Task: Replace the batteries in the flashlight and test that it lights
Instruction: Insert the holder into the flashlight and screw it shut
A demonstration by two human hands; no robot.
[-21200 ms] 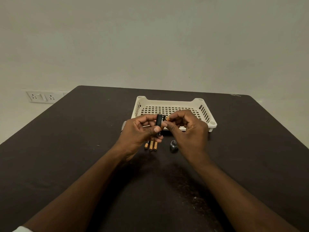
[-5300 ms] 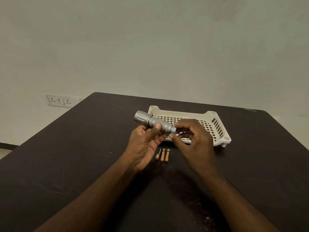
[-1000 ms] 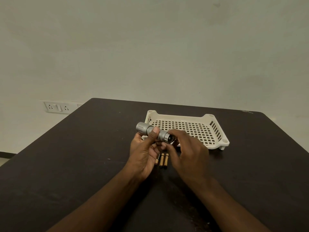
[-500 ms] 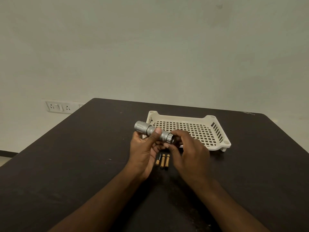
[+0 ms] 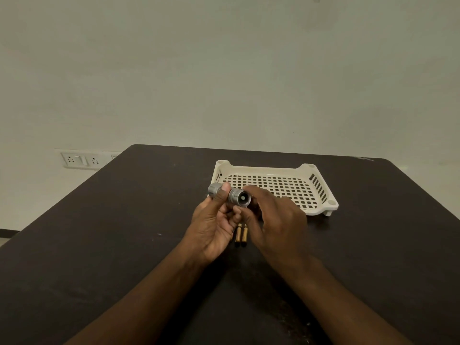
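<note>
Nearest, two bare forearms reaching in over a dark table (image 5: 99,232). Just beyond, left hand (image 5: 211,227) curled round the barrel of a silver flashlight (image 5: 231,195), thumb (image 5: 224,192) laid over the top, held up off the surface. Tail end of the barrel turned toward the camera, head end pointing away and to the left. Right hand (image 5: 273,220) close against that near end, fingers bent and touching the rim from the right side; whether pinching it or only resting there, cannot tell. Below the hands, loose batteries (image 5: 241,235) lying side by side on the tabletop, two plain to see, partly hidden by the left palm. Farther back and slightly right, a cream slotted basket (image 5: 323,202), near edge just behind the right hand. Beyond the far table edge, a pale wall with a switch-and-socket plate (image 5: 79,159) at the left.
</note>
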